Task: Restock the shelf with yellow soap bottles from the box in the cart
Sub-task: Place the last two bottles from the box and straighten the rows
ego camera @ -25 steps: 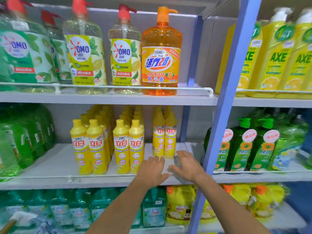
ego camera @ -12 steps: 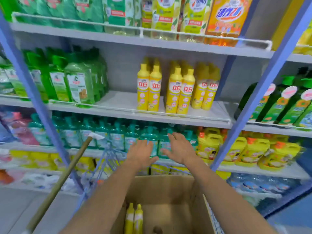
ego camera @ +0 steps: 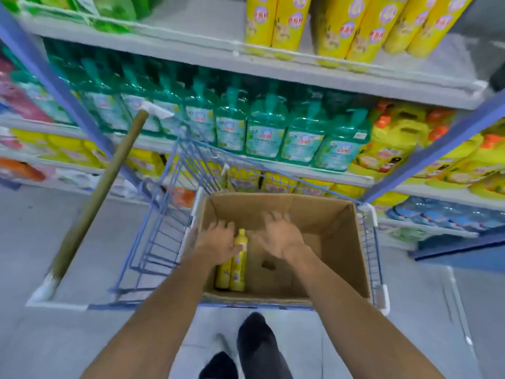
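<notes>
Labels on yellow soap bottles [ego camera: 238,266] in box [ego camera: 338,242] blurred unreadable; one bottle partly covered by splayed left hand [ego camera: 216,242]; right hand [ego camera: 281,236] splayed, empty.

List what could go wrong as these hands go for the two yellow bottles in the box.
1. The two bottles sit side by side, low in the box. The left hand hides one cap, so a hasty grab may topple the other.
2. The right hand hangs open over bare cardboard, away from both bottles; a one-handed lift could slip.
3. A wooden pole leans beside the cart; a swinging elbow might knock it down.
</notes>
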The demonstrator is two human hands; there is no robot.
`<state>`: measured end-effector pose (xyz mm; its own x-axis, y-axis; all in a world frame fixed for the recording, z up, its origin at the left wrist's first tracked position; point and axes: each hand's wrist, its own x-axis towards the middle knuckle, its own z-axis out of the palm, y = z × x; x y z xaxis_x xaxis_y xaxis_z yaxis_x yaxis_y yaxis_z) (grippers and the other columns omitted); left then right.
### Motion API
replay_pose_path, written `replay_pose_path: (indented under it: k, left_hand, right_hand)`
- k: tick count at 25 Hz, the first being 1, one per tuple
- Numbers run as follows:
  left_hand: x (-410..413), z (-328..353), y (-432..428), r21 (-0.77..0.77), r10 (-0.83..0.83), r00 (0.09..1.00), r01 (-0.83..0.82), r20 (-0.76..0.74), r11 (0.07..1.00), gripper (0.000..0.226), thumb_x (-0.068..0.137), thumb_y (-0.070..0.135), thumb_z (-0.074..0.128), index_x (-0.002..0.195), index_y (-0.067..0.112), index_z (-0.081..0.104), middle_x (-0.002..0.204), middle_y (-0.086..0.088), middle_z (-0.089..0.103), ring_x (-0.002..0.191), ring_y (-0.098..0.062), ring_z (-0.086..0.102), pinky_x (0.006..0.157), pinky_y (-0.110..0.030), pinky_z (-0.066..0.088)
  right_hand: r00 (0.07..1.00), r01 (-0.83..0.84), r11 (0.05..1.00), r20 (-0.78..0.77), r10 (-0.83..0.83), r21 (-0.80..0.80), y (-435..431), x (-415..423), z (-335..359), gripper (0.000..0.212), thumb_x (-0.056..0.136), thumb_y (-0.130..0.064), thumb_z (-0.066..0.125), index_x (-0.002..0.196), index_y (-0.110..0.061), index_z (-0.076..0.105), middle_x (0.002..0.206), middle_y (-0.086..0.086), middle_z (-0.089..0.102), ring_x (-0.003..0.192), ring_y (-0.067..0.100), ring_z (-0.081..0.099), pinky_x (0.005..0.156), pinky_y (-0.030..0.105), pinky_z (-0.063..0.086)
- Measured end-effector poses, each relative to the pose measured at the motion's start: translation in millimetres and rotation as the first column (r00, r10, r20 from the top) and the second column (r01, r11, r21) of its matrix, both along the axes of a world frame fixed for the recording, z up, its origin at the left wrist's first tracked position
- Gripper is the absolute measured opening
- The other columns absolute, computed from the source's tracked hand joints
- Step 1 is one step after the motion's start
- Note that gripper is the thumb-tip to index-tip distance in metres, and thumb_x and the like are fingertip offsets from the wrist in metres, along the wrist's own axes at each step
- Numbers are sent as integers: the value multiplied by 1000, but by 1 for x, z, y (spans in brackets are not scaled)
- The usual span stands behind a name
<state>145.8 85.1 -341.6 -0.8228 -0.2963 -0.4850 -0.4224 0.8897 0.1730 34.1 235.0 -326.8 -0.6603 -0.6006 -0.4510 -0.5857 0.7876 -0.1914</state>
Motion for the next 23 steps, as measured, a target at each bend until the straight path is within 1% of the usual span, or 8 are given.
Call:
replay_pose_path:
  k: [2,7,10,13,17,20,22,23]
  left_hand:
    - [-3,-22,-3,44,22,999,-23,31,999,71,92,61,51,145,16,38,142,-12,49,133,-35,46,103,-46,46]
    - [-35,-134,-18,216,175,979,-194,103,957,69,94,52,56,145,8,40,135,-20,55,127,-40,50,102,-44,44]
    - [-52,-218,-27,277,273,954,-297,123,914,67,92,44,64,140,3,44,123,-23,63,117,-43,58,93,-46,48]
    - [-69,-276,-29,290,316,939,-343,138,894,65,91,37,68,139,1,43,122,-25,63,116,-43,58,91,-45,49]
    - [-77,-309,-31,189,340,936,-351,87,917,50,89,27,69,131,8,51,122,-19,63,114,-41,59,88,-43,46]
    - [-79,-319,-35,209,426,903,-428,53,880,49,85,20,73,130,11,55,125,-16,63,117,-39,58,94,-43,45]
    - [-79,-325,-39,268,490,870,-484,50,833,51,80,20,77,126,13,56,123,-15,65,117,-39,59,94,-44,48]
    - [-79,-330,-41,314,525,849,-515,58,798,52,76,22,79,123,15,57,119,-15,68,114,-39,61,93,-44,50]
  right_hand:
    - [998,-20,999,56,18,41,1,-2,-24,77,95,-51,55,156,-12,29,153,15,38,140,40,37,112,49,41]
    - [977,-11,994,214,-12,104,-15,-28,-140,65,97,-48,54,150,-12,38,150,16,39,138,39,43,109,47,42]
    - [951,31,995,305,-58,93,-34,-32,-224,78,93,-55,54,157,-19,27,149,14,43,136,38,44,109,47,43]
    - [931,76,992,350,-108,103,-43,-31,-299,84,87,-63,50,154,-15,36,146,16,48,132,38,48,104,45,47]
    - [894,202,975,389,-221,89,-64,-27,-337,66,91,-47,65,141,-6,49,133,19,57,123,37,56,96,41,49]
    - [861,318,948,418,-290,4,-69,-29,-348,60,86,-39,75,135,-9,56,128,17,62,120,34,58,97,37,47]
    - [833,350,937,458,-311,0,-63,-33,-356,60,83,-35,79,135,-11,59,128,15,64,120,32,59,99,34,44]
    - [819,376,927,466,-334,3,-58,-36,-358,63,79,-38,80,133,-12,61,126,13,67,118,31,62,98,33,46]
